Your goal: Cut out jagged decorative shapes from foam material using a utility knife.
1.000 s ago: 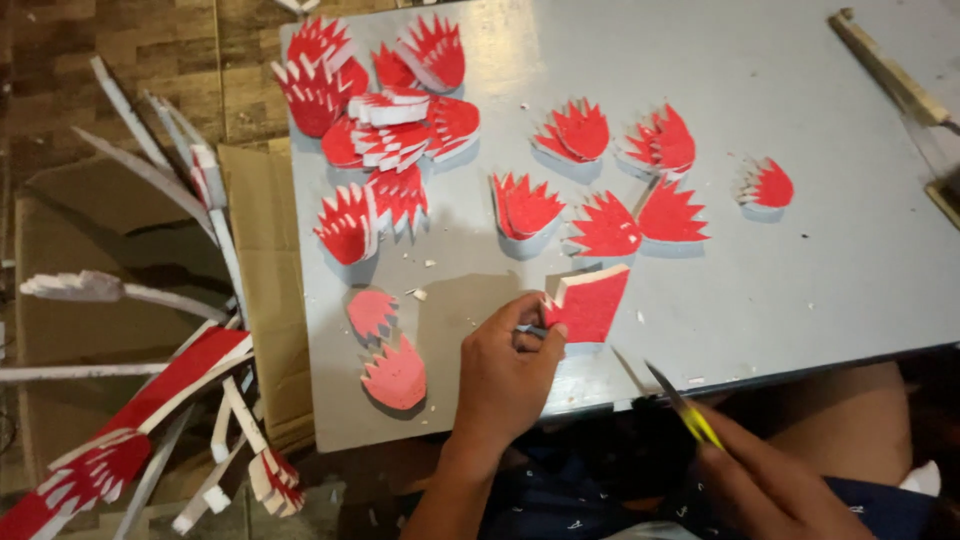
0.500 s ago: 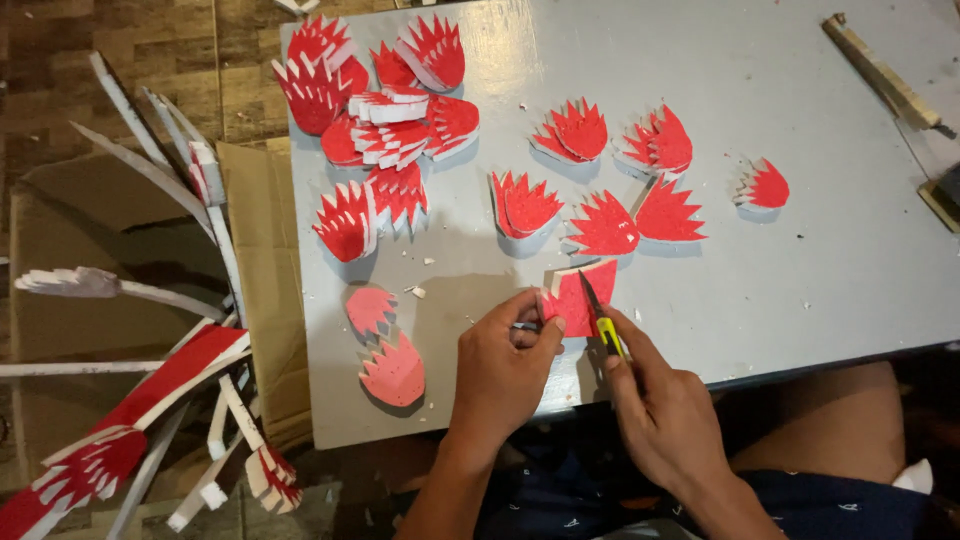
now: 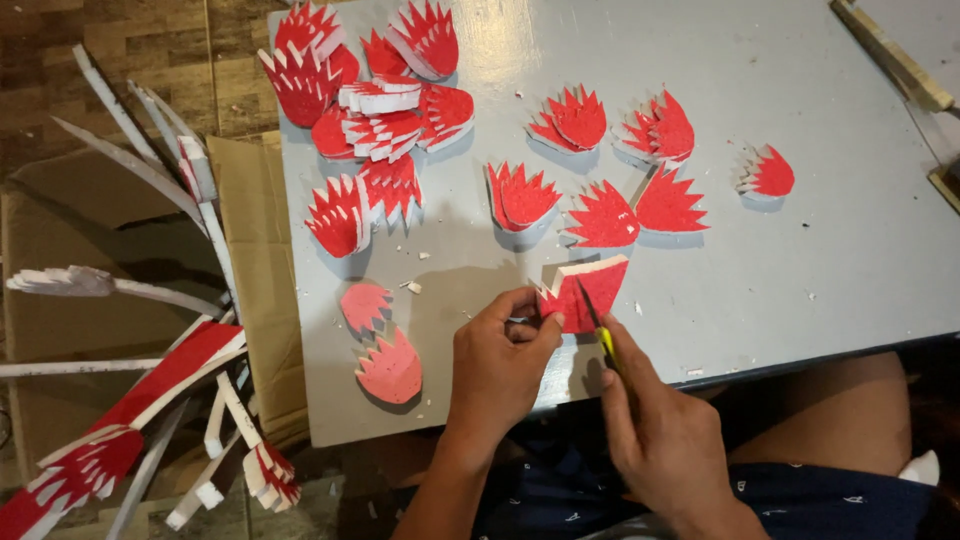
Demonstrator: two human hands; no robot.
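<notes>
Red foam piece (image 3: 590, 292) stays pinched in left hand (image 3: 497, 370) while right hand (image 3: 665, 435), gripping the knife (image 3: 598, 325), cuts slowly away from fingers.

bare table (image 3: 800, 270) right, cutouts (image 3: 380, 120) crowding left

Both arms are reaching up from the near edge. The left hand (image 3: 497, 362) is pinching with curled fingers (image 3: 528, 312). The right hand (image 3: 655, 430) is gripping tight, just beside it.
</notes>
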